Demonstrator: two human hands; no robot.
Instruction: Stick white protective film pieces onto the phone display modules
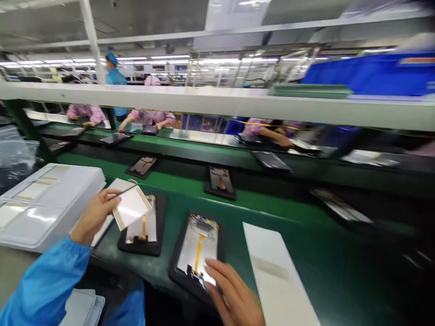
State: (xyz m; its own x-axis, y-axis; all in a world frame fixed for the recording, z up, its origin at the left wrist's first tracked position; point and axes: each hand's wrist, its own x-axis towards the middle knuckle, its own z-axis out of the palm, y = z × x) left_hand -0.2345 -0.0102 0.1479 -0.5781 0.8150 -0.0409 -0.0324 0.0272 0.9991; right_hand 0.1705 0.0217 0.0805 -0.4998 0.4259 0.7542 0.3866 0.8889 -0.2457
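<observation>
Pinched by one edge in my left hand (pixel 98 210) is a flat white battery pack (pixel 131 208) with tan strips along its sides and thin wires at its top corner. It is raised above an open-backed tablet (pixel 142 240), partly hiding it. My right hand (pixel 234 294) is at the lower right of a second open-backed tablet (pixel 188 244), which shows a silver plate and an orange ribbon cable. Its fingers are apart, with the tips over the tablet's lower edge; I cannot tell whether they touch it. A long white strip (pixel 277 267) lies right of that tablet.
White plastic trays (pixel 50 203) are stacked at the left. Beyond the green bench, more tablets (pixel 220 181) lie on a green conveyor line. A white shelf beam (pixel 217 99) crosses above, bearing a blue bin (pixel 367 74). Co-workers in pink sleeves (pixel 149 117) handle tablets opposite.
</observation>
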